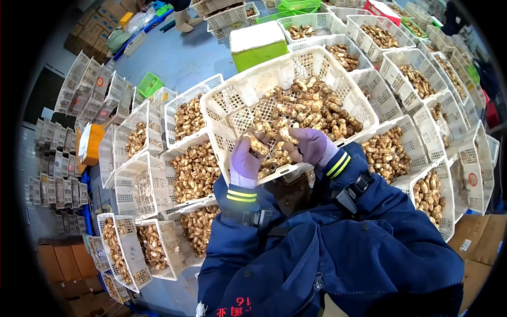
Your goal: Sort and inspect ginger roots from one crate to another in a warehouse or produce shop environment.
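A white perforated plastic crate (pixel 257 76) stands before me, with brown-and-white mushrooms, perhaps matsutake, (pixel 313 103) heaped towards its right side. My left hand (pixel 244 158), in a purple glove, holds one such mushroom (pixel 256 144) over the crate's near left part. Also gloved in purple, my right hand (pixel 311 146) grips another mushroom (pixel 286 132) between thumb and fingers, close beside the left hand. More mushrooms lie beneath and between the hands. Part of the crate floor shows as bare mesh at the left.
White crates of mushrooms crowd both sides, such as one at left (pixel 170 168) and one at right (pixel 425 138). A green box with a white lid (pixel 259 51) stands beyond. A person's boots (pixel 184 21) show at the top. Stacked cardboard boxes (pixel 89 29) are at upper left.
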### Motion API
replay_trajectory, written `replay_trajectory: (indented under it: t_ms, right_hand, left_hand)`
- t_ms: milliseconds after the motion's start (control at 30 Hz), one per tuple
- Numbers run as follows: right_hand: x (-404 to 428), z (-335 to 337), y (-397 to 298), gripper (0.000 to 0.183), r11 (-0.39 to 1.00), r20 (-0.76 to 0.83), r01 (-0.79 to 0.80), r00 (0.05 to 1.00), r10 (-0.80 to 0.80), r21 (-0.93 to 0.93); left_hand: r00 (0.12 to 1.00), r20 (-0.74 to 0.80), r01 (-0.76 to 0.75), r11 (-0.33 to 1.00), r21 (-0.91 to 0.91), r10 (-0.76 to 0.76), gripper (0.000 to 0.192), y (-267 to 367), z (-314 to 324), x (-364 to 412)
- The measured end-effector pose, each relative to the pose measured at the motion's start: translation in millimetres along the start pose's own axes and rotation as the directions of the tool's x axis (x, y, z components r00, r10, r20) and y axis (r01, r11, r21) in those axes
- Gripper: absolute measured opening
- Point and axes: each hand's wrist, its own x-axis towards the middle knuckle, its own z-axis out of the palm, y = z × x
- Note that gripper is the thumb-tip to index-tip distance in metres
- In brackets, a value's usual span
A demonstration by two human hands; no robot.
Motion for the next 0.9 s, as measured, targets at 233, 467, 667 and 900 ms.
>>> replay_trajectory:
  t_ms: [233,467,667,900]
  right_hand:
    - [-18,-16,-14,0.058,0.998,0.170,-0.048,0.984,0.054,-0.042]
    - [-41,3,-15,0.034,0.877,-0.030,0.208,0.969,-0.245,-0.432]
    - [-32,26,-10,0.055,0.660,0.072,0.261,0.951,-0.299,-0.704]
    - [-25,48,2,0.049,0.602,0.020,0.190,0.961,-0.276,-0.775]
  left_hand:
    - [0.963,-0.126,-0.127,0.809,0.573,0.240,0.032,-5,7,2]
    - [0.953,0.062,-0.259,0.693,0.673,0.296,0.032,-6,-16,-5]
    - [0.998,0.050,0.057,0.971,-0.230,-0.046,0.049,8,7,-22]
    - [0.990,0.041,-0.124,0.963,-0.240,0.138,0.048,47,-15,-53]
